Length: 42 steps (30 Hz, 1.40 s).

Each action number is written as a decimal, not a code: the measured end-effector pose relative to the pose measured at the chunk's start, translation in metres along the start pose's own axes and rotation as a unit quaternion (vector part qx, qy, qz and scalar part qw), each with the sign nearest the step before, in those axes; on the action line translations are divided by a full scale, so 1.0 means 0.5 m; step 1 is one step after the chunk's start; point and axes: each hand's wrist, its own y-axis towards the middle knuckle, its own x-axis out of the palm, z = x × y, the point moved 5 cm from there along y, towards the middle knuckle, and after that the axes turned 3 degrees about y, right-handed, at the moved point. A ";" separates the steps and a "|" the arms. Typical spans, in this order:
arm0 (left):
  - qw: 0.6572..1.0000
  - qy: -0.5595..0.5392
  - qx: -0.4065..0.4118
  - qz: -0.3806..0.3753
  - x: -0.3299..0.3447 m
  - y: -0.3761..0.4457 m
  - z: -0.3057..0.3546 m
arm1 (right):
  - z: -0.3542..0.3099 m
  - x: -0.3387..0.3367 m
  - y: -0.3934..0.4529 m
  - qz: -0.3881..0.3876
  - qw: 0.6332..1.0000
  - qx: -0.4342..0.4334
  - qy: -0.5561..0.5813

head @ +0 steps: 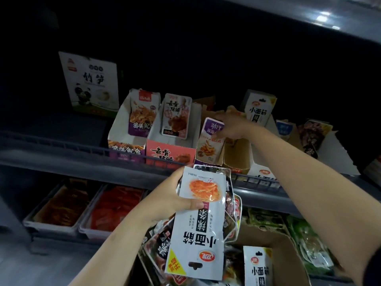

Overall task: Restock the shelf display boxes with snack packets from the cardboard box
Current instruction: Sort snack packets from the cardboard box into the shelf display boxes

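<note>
My left hand (pixel 171 200) grips a stack of snack packets, the top one a white packet (pixel 203 228) held upside down with black characters and a picture of orange strips. My right hand (pixel 231 127) reaches onto the upper shelf and holds a purple-and-white packet (pixel 210 141) standing in a display box (pixel 236 159). Below, the cardboard box (pixel 278 252) holds more packets, among them a white one (pixel 257 267) standing upright.
On the upper shelf stand a purple display box (pixel 123 149), a pink display box (pixel 171 152), a white panda box (pixel 90 83) and further boxes (pixel 259 109) at the right. A wire rail (pixel 82 148) edges the shelf. Trays of red snacks (pixel 115 209) sit on the lower shelf.
</note>
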 end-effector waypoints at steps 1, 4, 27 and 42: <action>1.000 -0.003 0.001 0.002 0.001 0.002 0.001 | 0.000 0.001 0.002 -0.002 1.000 -0.004 -0.003; 1.000 -0.016 0.002 0.014 0.001 0.010 0.001 | 0.001 0.000 0.006 0.005 1.000 -0.003 0.009; 0.999 -0.023 0.013 0.023 -0.022 0.007 0.011 | 0.025 -0.023 0.122 0.071 0.997 0.025 -0.022; 1.000 -0.018 0.006 0.021 -0.018 0.008 0.006 | 0.045 -0.033 0.136 0.176 0.979 0.047 -0.093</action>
